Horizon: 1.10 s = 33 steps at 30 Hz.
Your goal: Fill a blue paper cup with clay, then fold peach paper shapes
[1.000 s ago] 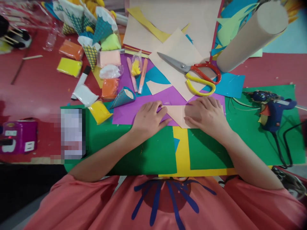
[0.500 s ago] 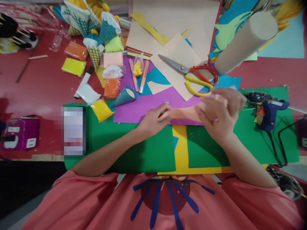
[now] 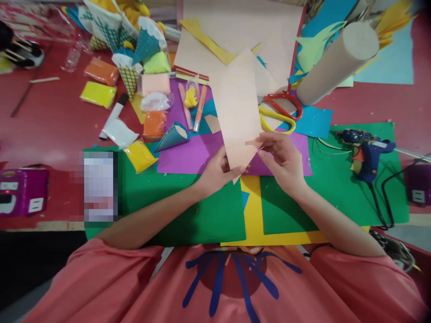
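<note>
A peach-coloured sheet piece (image 3: 237, 107), thin like paper or craft foam, is held raised over the work surface. My left hand (image 3: 220, 172) grips its lower end, thumb in front and fingers partly hidden behind. At its lower right edge, the fingertips of my right hand (image 3: 281, 161) pinch the sheet or a flap of it. Behind it lie scissors (image 3: 281, 105) with one red and one yellow handle, their blades covered by the raised sheet. A purple sheet (image 3: 188, 154) is beneath both hands.
A glue gun (image 3: 368, 157) with its cord rests on the green mat (image 3: 208, 220) at right. A beige tube (image 3: 336, 63) stands behind it. At left are a blue patterned cone (image 3: 173, 137), clay packets (image 3: 155, 125), a marker (image 3: 114, 116) and a phone with a blurred screen (image 3: 98, 186).
The peach sheet has swung up to stand in front of the scissors' blades. My right hand has come down and left, closer to my left hand.
</note>
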### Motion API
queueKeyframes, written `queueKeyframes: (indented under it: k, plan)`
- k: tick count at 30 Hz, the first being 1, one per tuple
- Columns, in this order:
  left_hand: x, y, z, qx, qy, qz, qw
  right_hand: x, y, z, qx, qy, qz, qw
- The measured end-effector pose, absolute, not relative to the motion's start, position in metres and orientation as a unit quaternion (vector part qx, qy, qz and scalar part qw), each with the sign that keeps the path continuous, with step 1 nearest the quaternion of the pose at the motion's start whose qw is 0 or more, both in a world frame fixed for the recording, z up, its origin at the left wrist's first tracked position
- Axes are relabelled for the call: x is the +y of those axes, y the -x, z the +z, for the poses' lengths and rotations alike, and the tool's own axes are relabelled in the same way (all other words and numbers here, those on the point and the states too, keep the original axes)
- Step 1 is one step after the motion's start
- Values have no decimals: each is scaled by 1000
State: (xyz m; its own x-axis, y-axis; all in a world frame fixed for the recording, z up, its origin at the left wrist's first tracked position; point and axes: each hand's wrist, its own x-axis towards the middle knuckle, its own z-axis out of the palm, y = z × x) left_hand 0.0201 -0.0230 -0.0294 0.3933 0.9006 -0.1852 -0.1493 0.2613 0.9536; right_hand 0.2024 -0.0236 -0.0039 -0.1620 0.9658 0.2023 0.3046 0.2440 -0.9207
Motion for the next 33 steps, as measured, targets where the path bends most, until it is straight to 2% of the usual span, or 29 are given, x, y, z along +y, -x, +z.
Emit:
queueKeyframes:
  k: [8,14,20,24,30,33]
  plan:
    - [-14,-16,-33,401,-442,413,688,-23,-201,-19,-650,520,318,454]
    - [-17,-15,-30,415,-509,393,644,-23,-206,-17,-676,486,396,387]
    - [-16,-12,-27,413,-543,392,617,-23,-206,-18,-653,473,430,408]
    - [-15,-10,-28,452,-551,374,594,-23,-207,-20,-691,478,385,382]
    - [-13,-11,-28,446,-534,390,603,-20,-214,-11,-759,530,177,333]
    - [-13,-9,-25,439,-544,373,610,-19,-215,-6,-807,492,144,292]
